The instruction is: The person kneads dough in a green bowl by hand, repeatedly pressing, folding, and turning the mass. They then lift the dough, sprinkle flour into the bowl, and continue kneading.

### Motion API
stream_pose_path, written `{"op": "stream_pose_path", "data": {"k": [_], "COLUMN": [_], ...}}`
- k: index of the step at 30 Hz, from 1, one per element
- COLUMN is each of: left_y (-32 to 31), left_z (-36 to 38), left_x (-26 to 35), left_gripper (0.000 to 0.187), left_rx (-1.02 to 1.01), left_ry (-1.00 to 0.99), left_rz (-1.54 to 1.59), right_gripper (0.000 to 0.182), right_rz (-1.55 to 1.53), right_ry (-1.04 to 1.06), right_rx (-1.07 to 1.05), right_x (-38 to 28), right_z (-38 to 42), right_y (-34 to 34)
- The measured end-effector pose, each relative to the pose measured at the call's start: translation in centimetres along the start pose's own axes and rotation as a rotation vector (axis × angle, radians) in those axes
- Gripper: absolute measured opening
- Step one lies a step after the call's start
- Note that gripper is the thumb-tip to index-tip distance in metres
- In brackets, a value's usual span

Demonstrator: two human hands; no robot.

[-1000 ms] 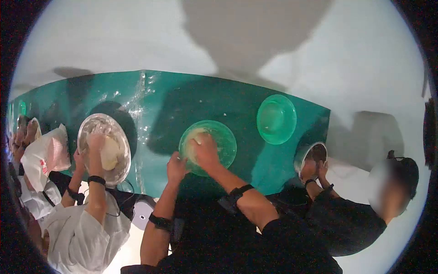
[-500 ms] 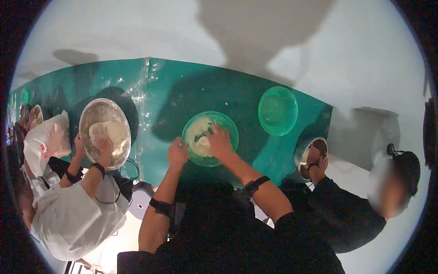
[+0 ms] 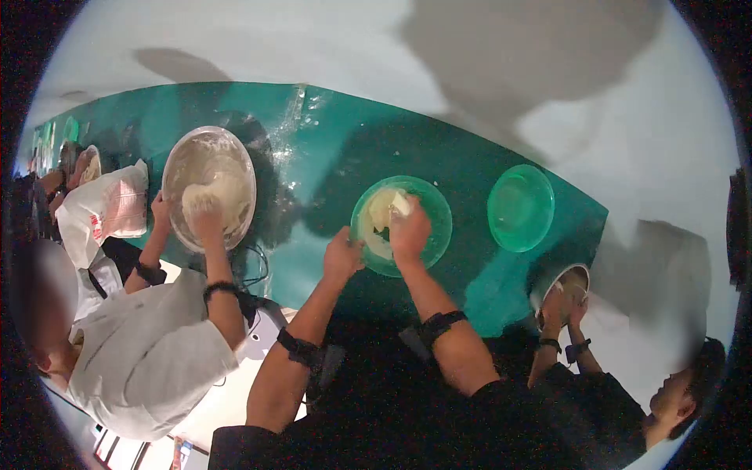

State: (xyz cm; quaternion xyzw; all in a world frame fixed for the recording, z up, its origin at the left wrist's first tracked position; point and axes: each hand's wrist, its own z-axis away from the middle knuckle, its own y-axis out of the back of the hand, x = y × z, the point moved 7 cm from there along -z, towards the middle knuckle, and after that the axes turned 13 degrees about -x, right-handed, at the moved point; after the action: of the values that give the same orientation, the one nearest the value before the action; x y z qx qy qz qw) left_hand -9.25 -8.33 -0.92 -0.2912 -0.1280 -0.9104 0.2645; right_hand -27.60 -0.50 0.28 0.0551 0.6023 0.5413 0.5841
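A translucent green bowl [image 3: 441, 223] stands before me on the table, with pale floury dough [image 3: 381, 210] spread over its inside. My left hand [image 3: 343, 254] is closed on the bowl's near left rim. Inside the bowl, my right hand [image 3: 410, 233] has its fingers closed round a whitish lump of dough [image 3: 401, 204], which shows above the fingertips. The palm side of my right hand is hidden from view.
A second green bowl [image 3: 521, 208] sits to the right on the green table [image 3: 352, 141]. To the left, a person in a white top works dough in a large metal bowl [image 3: 246, 174] beside a white bag [image 3: 88, 207]. On the right, another person's hands are in a metal bowl [image 3: 581, 268].
The view has shifted, so the bowls sit further right. My right hand has turned upward in the bowl, with the lump now showing at its fingertips. My left hand has come onto the rim.
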Motion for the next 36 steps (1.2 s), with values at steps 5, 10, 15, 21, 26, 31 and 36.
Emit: {"op": "stream_pose_path", "data": {"k": [5,10,15,21,26,31,36], "left_y": [1.1,2.5,2.1,0.6,0.6,0.8,1.0], "left_z": [-1.3,-2.5,-2.4,-4.6,-0.9,-2.0,-0.2], "left_x": [-0.2,0.0,-0.8,-7.7,-2.0,-3.4,-0.7], "left_gripper": [0.031,0.038,0.039,0.05,0.045,0.035,0.031], "left_rx": [0.023,0.045,0.068,0.058,0.012,0.079,-0.076], "left_ry": [-0.031,-0.083,-0.126,-0.089,0.027,-0.176,-0.043], "left_rz": [-0.194,-0.442,-0.327,-0.097,-0.003,-0.253,-0.017], "right_gripper": [0.034,0.035,0.035,0.049,0.056,0.057,0.06], "right_rz": [0.282,0.513,0.452,0.059,0.428,0.084,0.029], "right_ry": [0.322,0.611,0.409,0.347,0.5,0.221,0.152], "right_rx": [-0.552,-0.829,-0.69,-0.38,-0.535,-0.254,-0.56], "right_x": [0.0,-0.9,0.0,-2.8,-2.2,0.5,0.9], "right_z": [0.8,3.4,1.0,2.0,5.6,2.3,-1.3], "right_y": [-3.4,-1.0,3.0,3.8,1.7,2.5,-1.5]}}
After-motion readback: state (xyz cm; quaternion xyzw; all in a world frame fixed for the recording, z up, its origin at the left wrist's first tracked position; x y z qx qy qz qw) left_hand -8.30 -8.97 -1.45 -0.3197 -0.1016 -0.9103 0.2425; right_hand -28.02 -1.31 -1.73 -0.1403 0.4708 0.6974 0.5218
